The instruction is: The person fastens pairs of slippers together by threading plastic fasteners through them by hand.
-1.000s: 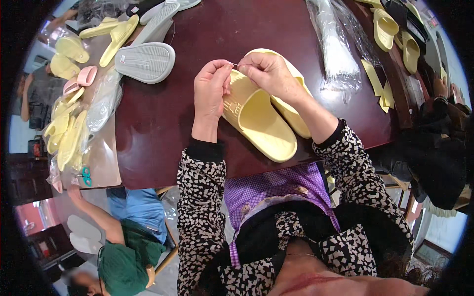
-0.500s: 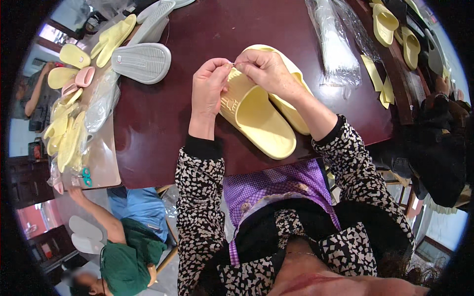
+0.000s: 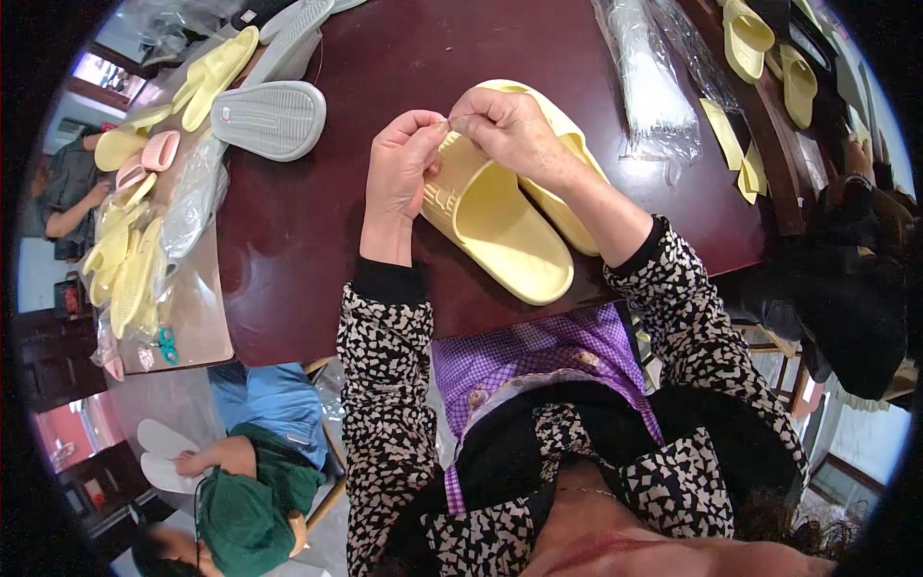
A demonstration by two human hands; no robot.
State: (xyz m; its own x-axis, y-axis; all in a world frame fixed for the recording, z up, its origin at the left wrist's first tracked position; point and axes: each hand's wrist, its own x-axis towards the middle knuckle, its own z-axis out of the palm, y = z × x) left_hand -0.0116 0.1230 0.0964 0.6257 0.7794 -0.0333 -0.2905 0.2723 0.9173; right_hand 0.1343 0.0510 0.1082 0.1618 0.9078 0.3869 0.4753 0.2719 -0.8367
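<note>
Dark red-brown wood, the table (image 3: 404,58) fills most of our view and carries everything we work on. At its far right lies a heap of clear plastic bags (image 3: 649,87), with more yellow slippers (image 3: 748,34) beyond it. On the far left a grey slipper (image 3: 269,117) lies sole up, and near it a stack of yellow and pink slippers (image 3: 135,231) sits on a lighter side surface.

In the middle, just under our hands, a pair of pale yellow slippers (image 3: 505,226) lies side by side, toes pointing near and right. Both are bare and unbagged, so we judge the pair not yet finished; the stacks around suggest many more remain.

Our left hand (image 3: 404,168) and right hand (image 3: 505,130) meet above the far end of the pair, fingertips pinched together on something thin and pale between them. It is too small for us to tell what it is.
</note>
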